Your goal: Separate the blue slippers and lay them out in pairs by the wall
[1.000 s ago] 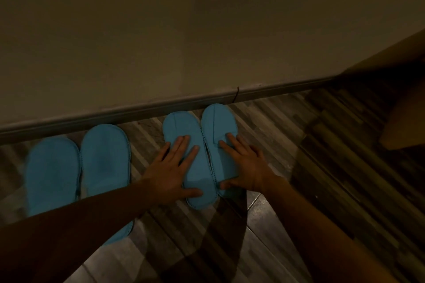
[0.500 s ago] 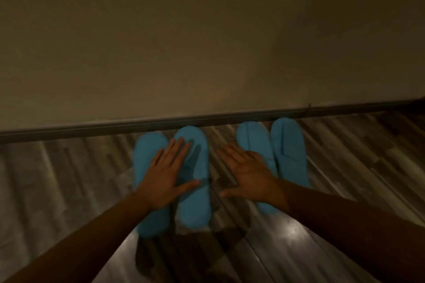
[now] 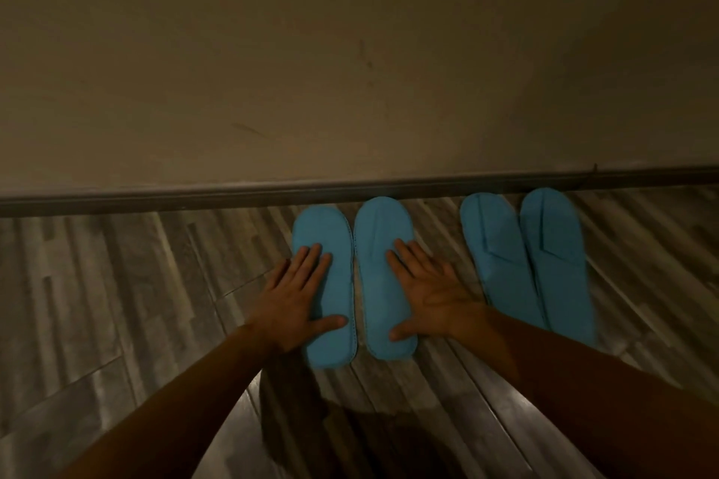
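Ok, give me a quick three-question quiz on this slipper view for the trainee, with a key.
1. True or false: the left hand lies flat on a blue slipper of the left pair.
2. How many blue slippers are in view? A) two B) three C) four
3. Fill in: the toes of the right pair point toward the ____.

Key: 1. True; the right hand rests flat on that pair's other slipper. 2. C; two pairs lie side by side on the wood floor. 3. Baseboard, at the foot of the wall.
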{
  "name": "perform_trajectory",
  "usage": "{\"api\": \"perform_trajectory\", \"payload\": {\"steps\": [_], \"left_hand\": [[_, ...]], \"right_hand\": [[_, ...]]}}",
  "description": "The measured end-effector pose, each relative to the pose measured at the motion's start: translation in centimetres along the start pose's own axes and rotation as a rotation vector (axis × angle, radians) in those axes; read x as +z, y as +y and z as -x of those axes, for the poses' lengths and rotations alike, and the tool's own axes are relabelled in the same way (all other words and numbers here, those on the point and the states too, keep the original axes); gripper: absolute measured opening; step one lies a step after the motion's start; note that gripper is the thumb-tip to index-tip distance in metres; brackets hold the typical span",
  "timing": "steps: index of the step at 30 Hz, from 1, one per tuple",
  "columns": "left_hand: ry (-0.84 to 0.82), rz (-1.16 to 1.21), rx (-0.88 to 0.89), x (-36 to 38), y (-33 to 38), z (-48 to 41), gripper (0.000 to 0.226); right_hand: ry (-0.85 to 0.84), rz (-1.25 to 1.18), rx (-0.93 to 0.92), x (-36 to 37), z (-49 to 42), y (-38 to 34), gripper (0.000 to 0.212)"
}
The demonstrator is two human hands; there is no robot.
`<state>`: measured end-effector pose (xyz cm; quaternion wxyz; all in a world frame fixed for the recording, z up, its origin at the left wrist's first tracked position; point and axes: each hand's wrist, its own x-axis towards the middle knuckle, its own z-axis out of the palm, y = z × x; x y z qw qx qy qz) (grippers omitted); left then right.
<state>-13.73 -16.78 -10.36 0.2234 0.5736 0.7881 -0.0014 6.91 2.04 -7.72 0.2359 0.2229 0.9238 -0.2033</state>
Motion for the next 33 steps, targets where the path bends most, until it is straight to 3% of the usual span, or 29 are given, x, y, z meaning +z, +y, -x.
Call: {"api": "perform_trajectory", "payload": {"steps": [25, 33], "left_hand": [[0.02, 0.022, -0.009, 0.1, 0.4, -1.2, 0.112], [0.06, 0.009, 0.003, -0.4, 1.4, -0.4, 0.101]], "right_hand": [[0.042, 0.026, 0.036, 0.4, -0.9, -0.5, 0.141], [0.069, -0.053, -0.003, -1.4, 0.2, -0.3, 0.128]]}}
